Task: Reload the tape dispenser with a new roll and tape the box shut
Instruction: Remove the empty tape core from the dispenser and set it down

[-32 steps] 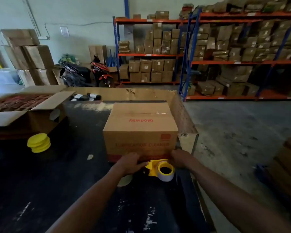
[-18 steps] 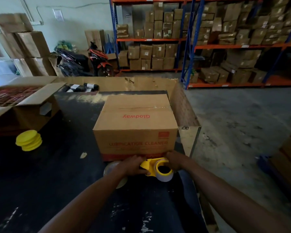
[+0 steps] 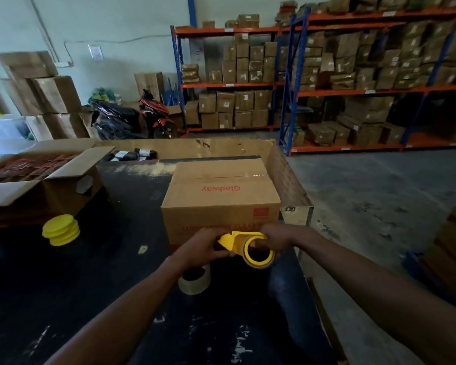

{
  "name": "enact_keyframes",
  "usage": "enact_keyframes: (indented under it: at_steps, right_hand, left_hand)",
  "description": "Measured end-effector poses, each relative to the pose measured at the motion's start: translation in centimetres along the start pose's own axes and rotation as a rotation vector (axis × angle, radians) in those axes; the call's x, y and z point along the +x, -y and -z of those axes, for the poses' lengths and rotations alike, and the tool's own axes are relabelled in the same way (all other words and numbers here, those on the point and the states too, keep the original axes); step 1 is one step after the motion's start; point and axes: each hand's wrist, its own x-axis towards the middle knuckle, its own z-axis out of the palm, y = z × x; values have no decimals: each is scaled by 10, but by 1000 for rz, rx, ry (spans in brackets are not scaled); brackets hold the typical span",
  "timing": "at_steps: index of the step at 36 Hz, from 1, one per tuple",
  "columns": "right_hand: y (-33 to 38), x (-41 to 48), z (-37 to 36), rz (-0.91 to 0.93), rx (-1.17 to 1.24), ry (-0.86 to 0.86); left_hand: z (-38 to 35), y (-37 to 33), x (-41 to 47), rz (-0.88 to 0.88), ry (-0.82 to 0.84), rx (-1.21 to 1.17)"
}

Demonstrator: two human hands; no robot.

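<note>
A yellow tape dispenser [image 3: 244, 242] with a roll on it is held in front of the near face of a closed brown cardboard box [image 3: 221, 198] printed "Glodway". My left hand [image 3: 202, 248] grips the dispenser's left end. My right hand [image 3: 277, 238] holds its right side, fingers behind the roll. A second, pale tape roll [image 3: 195, 280] lies on the dark table [image 3: 103, 272] just below my left wrist. A strip of clear tape crosses the box's top.
A stack of yellow discs [image 3: 61, 229] sits at the table's left. An open carton [image 3: 37, 180] stands at the far left. A cardboard wall [image 3: 287, 180] edges the table behind and to the right of the box. Shelving with boxes [image 3: 327, 75] and a motorbike [image 3: 142, 117] stand behind.
Both hands have lifted the dispenser a little off the table, up against the box's front face. The pale roll beneath my left wrist is now in full sight.
</note>
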Motion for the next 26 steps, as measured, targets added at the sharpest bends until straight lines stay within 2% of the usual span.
enact_keyframes:
  at_steps: [3,6,8,11,14,19,23,26]
  right_hand:
    - [20,-7,26,70,-87,-78]
    - [43,-17,59,77,-155,-180]
    - [60,-24,82,83,-171,-244]
    - [82,-33,108,112,-140,-329]
    - [100,-40,125,104,-145,-335]
    - [121,-54,146,94,-120,-285]
    - [138,-69,162,105,-110,-241]
    - [149,-84,178,145,-217,-328]
  left_hand:
    - [6,-2,-9,98,-176,-178]
    - [12,-8,-11,264,-318,-505]
    - [18,-16,-10,334,-305,-677]
    - [28,-37,-8,309,-205,-884]
    - [43,-63,-3,268,-304,-1098]
    - [61,-80,-6,208,-466,-1028]
    - [70,-86,-10,164,-518,-966]
    - [77,-88,-10,144,-532,-963]
